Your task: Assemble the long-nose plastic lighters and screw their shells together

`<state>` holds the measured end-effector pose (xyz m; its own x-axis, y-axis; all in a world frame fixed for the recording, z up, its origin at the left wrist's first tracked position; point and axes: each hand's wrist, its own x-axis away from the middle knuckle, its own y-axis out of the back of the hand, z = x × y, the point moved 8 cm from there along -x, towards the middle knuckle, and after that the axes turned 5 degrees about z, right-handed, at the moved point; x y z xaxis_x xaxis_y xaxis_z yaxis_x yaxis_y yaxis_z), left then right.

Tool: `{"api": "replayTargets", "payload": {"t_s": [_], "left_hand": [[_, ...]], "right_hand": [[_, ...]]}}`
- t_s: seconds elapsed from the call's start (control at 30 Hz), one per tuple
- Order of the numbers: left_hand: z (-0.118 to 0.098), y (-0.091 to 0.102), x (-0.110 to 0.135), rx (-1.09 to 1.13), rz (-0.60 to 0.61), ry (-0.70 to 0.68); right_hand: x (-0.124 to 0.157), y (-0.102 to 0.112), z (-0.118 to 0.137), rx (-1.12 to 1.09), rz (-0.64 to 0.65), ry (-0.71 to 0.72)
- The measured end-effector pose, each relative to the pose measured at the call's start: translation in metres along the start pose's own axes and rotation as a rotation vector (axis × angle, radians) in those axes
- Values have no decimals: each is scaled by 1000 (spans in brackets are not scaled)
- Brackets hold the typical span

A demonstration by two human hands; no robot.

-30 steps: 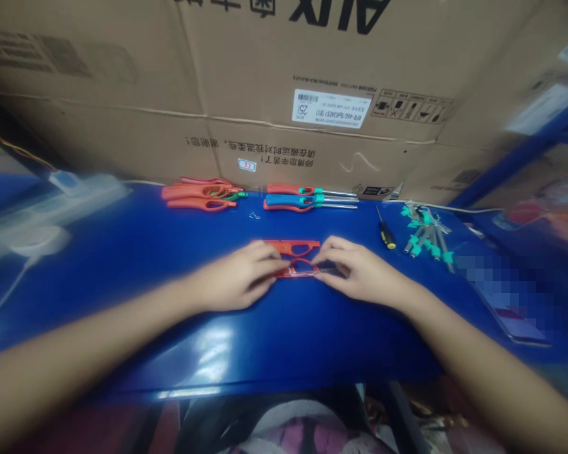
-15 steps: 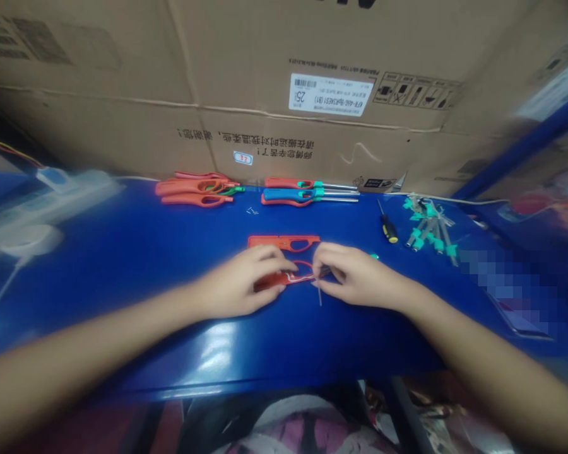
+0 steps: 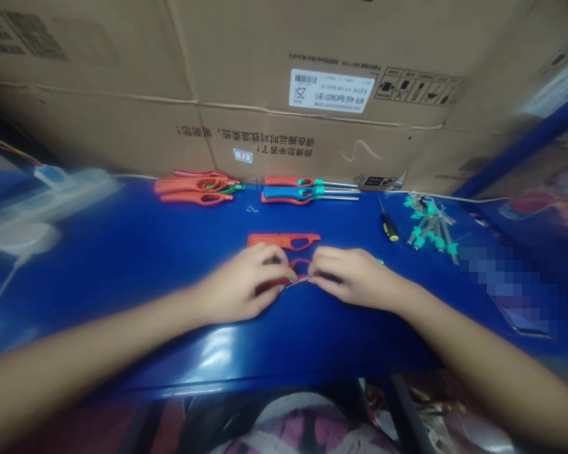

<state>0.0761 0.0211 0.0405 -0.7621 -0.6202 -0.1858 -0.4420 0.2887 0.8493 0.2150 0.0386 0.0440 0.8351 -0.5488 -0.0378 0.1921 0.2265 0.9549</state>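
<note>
Orange plastic, the shell (image 3: 299,267) lies at the middle of the blue table (image 3: 146,265), gripped at both ends: the left hand (image 3: 239,287) closes thumb and forefinger on its left part, and the right hand (image 3: 355,277) pinches its right end, where a thin pale wire (image 3: 294,283) seems to run along the lower edge. The fingers hide most of the shell, so how the wire sits cannot be told. The likeliest slip, I judge, is that wire: it is small and looks springy, and uneven pressure from the two pinches could flick it out onto the table or off the near edge. A second shell (image 3: 284,240) lies just behind the knuckles, apart from them but near enough to be knocked if a hand lifts carelessly. The screwdriver (image 3: 388,226) and the teal-tipped tubes (image 3: 428,230) lie well to the right. Both forearms come in from the lower corners and converge, wrists low, palms down, fingers curled, the fingertips almost meeting over the shell's loop
</note>
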Motion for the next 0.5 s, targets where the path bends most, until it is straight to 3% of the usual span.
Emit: {"api": "replayTargets", "payload": {"t_s": [0.5], "left_hand": [[-1,0,0,-22,12,-28]], "right_hand": [[-2,0,-3,-31,-40,-8]]}}
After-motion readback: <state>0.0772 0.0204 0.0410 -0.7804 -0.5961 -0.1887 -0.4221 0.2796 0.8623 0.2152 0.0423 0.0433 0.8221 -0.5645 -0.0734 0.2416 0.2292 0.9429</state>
